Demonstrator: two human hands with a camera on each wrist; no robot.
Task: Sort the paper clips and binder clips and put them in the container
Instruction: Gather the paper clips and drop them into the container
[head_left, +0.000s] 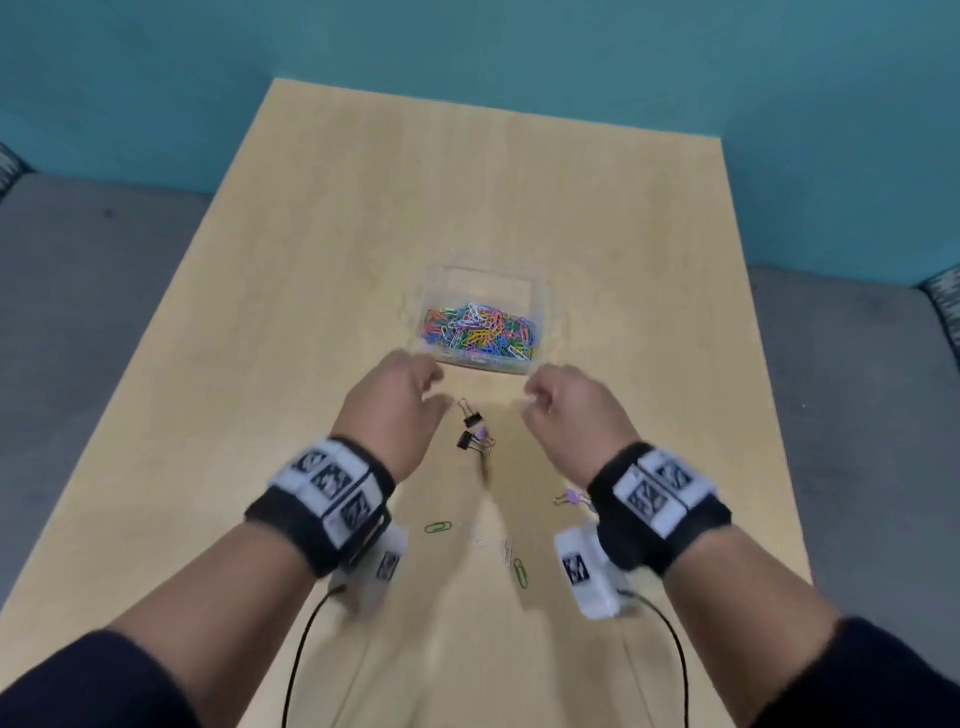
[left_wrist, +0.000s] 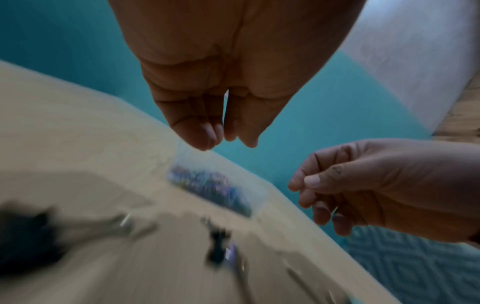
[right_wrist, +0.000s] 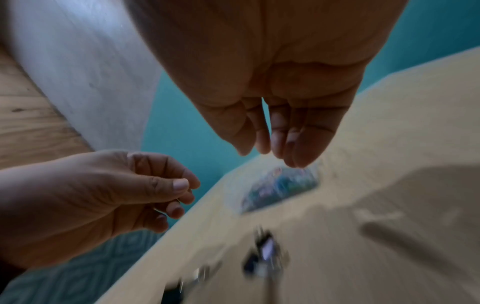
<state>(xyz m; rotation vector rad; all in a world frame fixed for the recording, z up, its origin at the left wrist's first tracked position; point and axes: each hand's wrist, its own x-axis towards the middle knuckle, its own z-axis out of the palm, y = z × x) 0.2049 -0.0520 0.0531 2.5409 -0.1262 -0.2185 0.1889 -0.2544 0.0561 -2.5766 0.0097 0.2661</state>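
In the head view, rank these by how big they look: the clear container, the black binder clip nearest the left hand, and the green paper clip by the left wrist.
Largest to smallest:
1. clear container
2. black binder clip and green paper clip look alike in size; the paper clip lies nearer the camera, so I won't rank them.

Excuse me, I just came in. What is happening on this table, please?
A person is sorting clips on a wooden table. A clear container already holds many coloured paper clips. Both hands hover just in front of it: the left hand and the right hand, fingers loosely curled; whether they hold small clips is unclear. Black binder clips, a purple binder clip and green paper clips lie loose on the table.
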